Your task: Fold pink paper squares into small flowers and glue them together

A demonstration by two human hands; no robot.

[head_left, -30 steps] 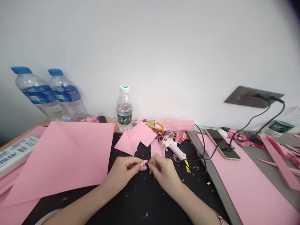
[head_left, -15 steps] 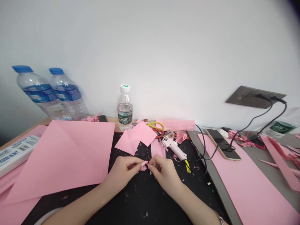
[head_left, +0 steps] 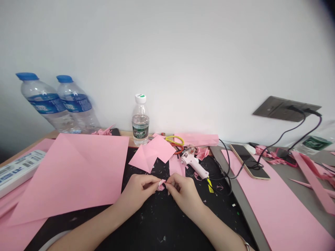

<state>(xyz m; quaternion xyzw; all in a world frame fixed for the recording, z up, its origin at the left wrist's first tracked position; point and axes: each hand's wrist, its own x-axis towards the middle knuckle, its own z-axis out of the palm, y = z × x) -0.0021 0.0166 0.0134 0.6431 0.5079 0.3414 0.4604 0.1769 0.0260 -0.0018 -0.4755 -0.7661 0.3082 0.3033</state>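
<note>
- Background: a pale wall [head_left: 183, 62] stands behind the counter [head_left: 49, 136], whose black work surface [head_left: 146, 226] is flecked with scraps.
- Position: we see the curled pink paper piece [head_left: 161, 186] raised slightly over the black surface, between the two hands.
- Grip: our left hand [head_left: 138, 190] pinches its left side between thumb and fingers; our right hand [head_left: 184, 190] has its fingertips closed on the right edge. A dark detail there is too small for us to identify.
- Handling (our judgement): very light, thin, readily creased and easily crushed, with little tendency to slip. We would hold it by its outer edges, fingertips only, sparing the curl.
- Count: one held piece; two blue-capped bottles [head_left: 75, 103]; one white-capped bottle [head_left: 140, 122]; one green-labelled bottle [head_left: 315, 143] at far right; one glue gun [head_left: 195, 165]; one phone [head_left: 248, 162]; one white box [head_left: 21, 170]; two plugs in the wall plate [head_left: 277, 108]. The overlapping pink sheets [head_left: 86, 170] we cannot count surely.
</note>
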